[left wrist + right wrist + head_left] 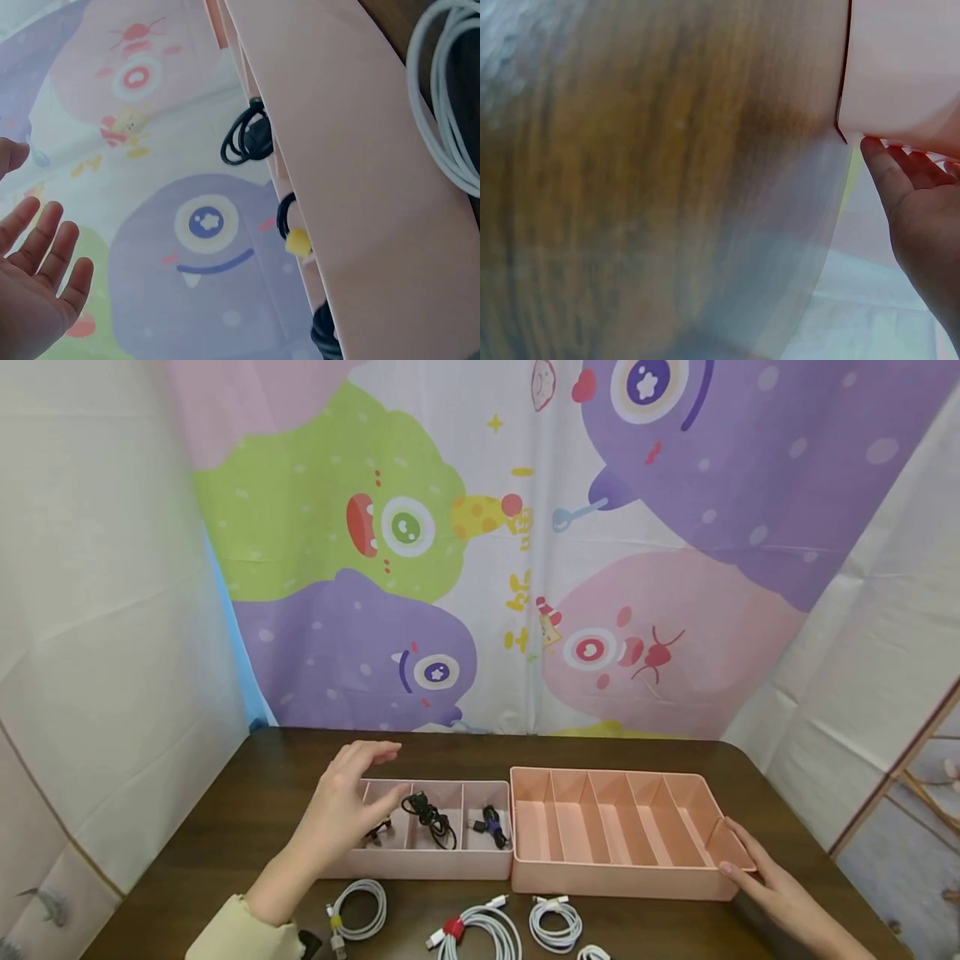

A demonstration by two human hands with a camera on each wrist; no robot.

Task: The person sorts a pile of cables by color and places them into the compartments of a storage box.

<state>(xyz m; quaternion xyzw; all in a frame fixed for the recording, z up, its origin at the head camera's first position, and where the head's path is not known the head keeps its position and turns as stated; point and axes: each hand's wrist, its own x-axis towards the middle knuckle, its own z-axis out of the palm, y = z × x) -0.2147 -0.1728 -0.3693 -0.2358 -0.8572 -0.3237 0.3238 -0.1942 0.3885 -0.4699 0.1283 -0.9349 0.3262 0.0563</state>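
My left hand is raised over the left end of a pale pink compartment box, fingers apart from it and holding nothing. Bundled black cables lie in that box's compartments; one black cable has a blue-purple tie. In the left wrist view, the left hand is spread beside the box. My right hand touches the right end of a peach compartment box, thumb at its near corner. The right wrist view shows the right hand's fingers extended against the box wall.
In front of the boxes lie coiled white cables: one with a yellow tie, one with a red tie and a smaller coil. Another white coil is cut off below. A cartoon-print curtain hangs behind the dark table.
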